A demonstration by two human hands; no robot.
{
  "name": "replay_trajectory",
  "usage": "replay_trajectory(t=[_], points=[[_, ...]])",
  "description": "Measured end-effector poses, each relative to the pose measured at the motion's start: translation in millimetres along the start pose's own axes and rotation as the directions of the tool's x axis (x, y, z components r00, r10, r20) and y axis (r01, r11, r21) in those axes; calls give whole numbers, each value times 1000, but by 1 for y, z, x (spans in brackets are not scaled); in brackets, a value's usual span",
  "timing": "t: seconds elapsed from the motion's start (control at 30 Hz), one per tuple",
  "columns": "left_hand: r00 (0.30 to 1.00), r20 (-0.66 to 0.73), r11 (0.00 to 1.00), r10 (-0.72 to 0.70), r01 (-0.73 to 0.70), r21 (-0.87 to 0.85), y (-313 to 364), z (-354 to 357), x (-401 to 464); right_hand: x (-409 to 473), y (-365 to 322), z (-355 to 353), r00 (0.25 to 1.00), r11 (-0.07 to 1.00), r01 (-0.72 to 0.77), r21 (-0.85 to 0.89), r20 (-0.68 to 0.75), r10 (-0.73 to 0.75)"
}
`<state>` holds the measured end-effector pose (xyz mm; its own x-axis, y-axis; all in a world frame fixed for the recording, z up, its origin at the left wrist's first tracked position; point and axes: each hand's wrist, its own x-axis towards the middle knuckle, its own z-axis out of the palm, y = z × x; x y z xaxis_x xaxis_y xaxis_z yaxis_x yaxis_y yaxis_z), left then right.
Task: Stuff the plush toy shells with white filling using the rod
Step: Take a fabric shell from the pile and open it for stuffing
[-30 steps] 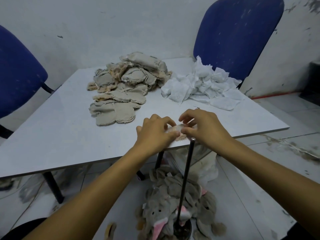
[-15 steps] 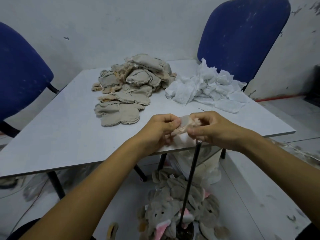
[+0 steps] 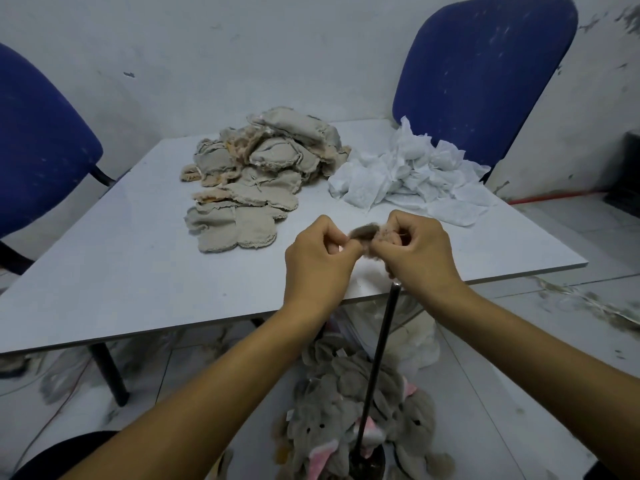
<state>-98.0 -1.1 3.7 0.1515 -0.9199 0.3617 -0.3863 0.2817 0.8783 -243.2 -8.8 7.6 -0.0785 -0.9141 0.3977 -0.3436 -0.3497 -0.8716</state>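
At frame centre, the left hand [image 3: 320,256] and right hand [image 3: 420,252] pinch a small plush shell [image 3: 365,233] above the upright rod [image 3: 379,355]; keeping its opening centred on the rod's tip looks best.

Both forearms bare, reaching forward and converging at centre. Left hand [image 3: 320,258] back up, fingers curled, thumb and fingertips pinching the small plush shell [image 3: 364,233]. Right hand [image 3: 420,252] alongside, knuckles up, fingers curled tight around the same shell's other end.
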Motion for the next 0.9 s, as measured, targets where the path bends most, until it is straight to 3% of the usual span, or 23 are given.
replay_trajectory(t=[0.1, 0.17, 0.2, 0.23, 0.27, 0.33, 0.37, 0.53, 0.6, 0.63, 0.7, 0.73, 0.8, 0.83, 0.87, 0.9], points=[[985, -72, 977, 155, -142, 159, -2, 0, -2, -7, -1, 6, 994, 993, 112, -47, 22, -111], [969, 18, 951, 247, -246, 189, -3, -3, 2, -11, -1, 7, 984, 983, 180, -36, -4, -181], [971, 117, 970, 208, -221, 106, -3, -4, 4, -10, 0, 6, 980, 979, 199, -32, -22, -200], [955, 270, 993, 120, -114, -40, 0, -7, 5, -8, 2, 5, 977, 977, 207, -39, -32, -209], [890, 454, 973, 28, 80, -217, 2, -9, 7, -7, 3, 4, 979, 979, 198, -46, -32, -199], [710, 699, 768, -85, 494, -408, 5, -15, 11, -5, 7, 2, 986, 986, 162, -29, -18, -163], [679, 726, 694, -105, 574, -436, 5, -16, 12, -4, 8, 2, 986, 986, 164, -26, -7, -164], [867, 457, 793, -200, 417, -444, 5, -12, 15, -2, 7, 1, 966, 988, 124, 96, 217, -143], [892, 409, 812, -193, 379, -444, 2, -16, 18, 4, 6, -4, 938, 980, 4, 197, 338, -72], [872, 454, 804, -185, 399, -440, 2, -20, 20, 8, 7, -7, 935, 971, -49, 236, 352, -39], [765, 631, 838, -131, 425, -341, 2, -28, 22, 16, 12, -13, 957, 982, -69, 173, 290, 16], [740, 665, 911, -102, 339, -237, 0, -31, 23, 20, 15, -15, 967, 995, -48, 84, 252, 25], [835, 548, 998, -54, 32, 50, -9, -34, 29, 24, 23, -16, 972, 997, -41, -59, 230, 53], [900, 435, 961, -15, -107, 255, -15, -36, 34, 24, 26, -15, 971, 994, -40, -100, 231, 63], [942, 334, 860, 5, -175, 480, -21, -39, 39, 23, 28, -13, 970, 991, -33, -133, 236, 64], [965, 261, 739, -27, -157, 655, -28, -44, 43, 22, 29, -12, 967, 987, -24, -156, 246, 62]])
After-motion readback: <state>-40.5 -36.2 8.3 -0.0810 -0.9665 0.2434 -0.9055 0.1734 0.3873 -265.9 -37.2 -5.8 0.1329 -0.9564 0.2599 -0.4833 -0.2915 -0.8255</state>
